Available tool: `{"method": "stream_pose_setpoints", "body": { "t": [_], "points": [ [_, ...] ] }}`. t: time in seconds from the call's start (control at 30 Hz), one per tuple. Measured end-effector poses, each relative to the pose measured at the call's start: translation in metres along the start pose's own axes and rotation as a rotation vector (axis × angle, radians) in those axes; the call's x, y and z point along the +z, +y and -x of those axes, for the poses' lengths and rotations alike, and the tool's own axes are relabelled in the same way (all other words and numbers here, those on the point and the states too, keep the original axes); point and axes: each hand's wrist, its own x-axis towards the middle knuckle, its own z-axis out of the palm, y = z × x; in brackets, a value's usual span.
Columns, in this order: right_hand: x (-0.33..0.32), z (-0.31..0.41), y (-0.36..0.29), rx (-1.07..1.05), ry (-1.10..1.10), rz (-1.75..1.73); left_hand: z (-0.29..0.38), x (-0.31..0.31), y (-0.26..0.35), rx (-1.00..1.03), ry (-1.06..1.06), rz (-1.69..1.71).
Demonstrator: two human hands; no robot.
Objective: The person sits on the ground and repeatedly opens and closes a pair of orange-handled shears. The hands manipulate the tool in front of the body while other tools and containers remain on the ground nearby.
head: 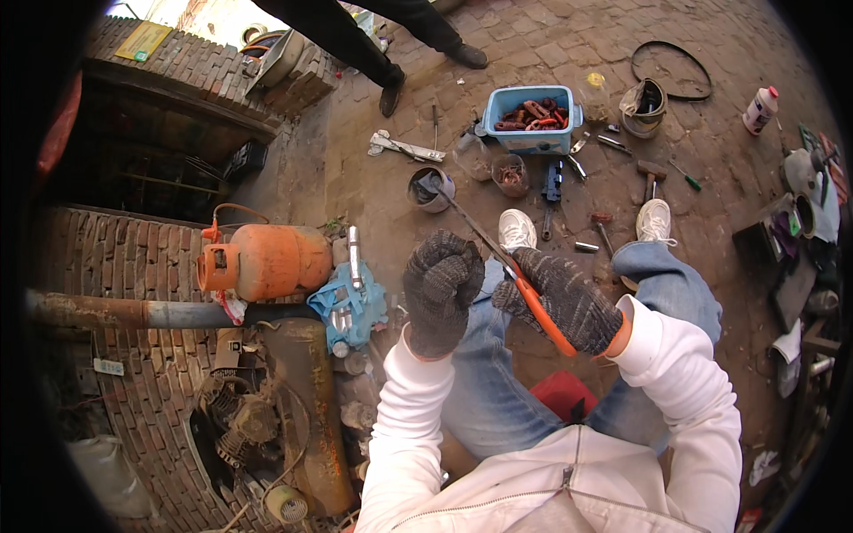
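My right hand (573, 300), in a dark knitted glove, grips the orange handle of a long, narrow file-like tool (481, 230). The tool's grey metal blade points away from me to the upper left. Its tip overlaps the rim of a small bucket (441, 204) with dark cloth-like stuff inside. To the left of the blade, my left hand (443, 293) is curled into a fist in a matching glove. Whether its fingers hold something small is hidden.
A blue plastic bin (532, 142) of rusty parts stands ahead, near clear plastic tubs (510, 180), a hammer (650, 174) and a screwdriver (690, 177). At left are an orange gas cylinder (283, 262), a blue bag (360, 313) and a compressor (250, 420). Another person's legs (360, 46) are beyond.
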Motion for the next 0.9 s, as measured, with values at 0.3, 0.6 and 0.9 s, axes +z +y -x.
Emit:
{"method": "stream_pose_setpoints", "body": {
  "t": [0.3, 0.6, 0.9],
  "points": [
    [-0.035, -0.011, -0.011, 0.266, -0.054, 0.190, 0.004, -0.009, -0.006, 0.044, 0.036, 0.307],
    [-0.036, -0.021, -0.032, 0.313, -0.081, 0.242, 0.008, 0.003, -0.001, 0.024, 0.043, 0.149],
    [-0.041, -0.027, -0.013, 0.671, 0.044, -0.995, 0.006, 0.006, 0.003, -0.261, -0.086, -0.039]
  ]
}}
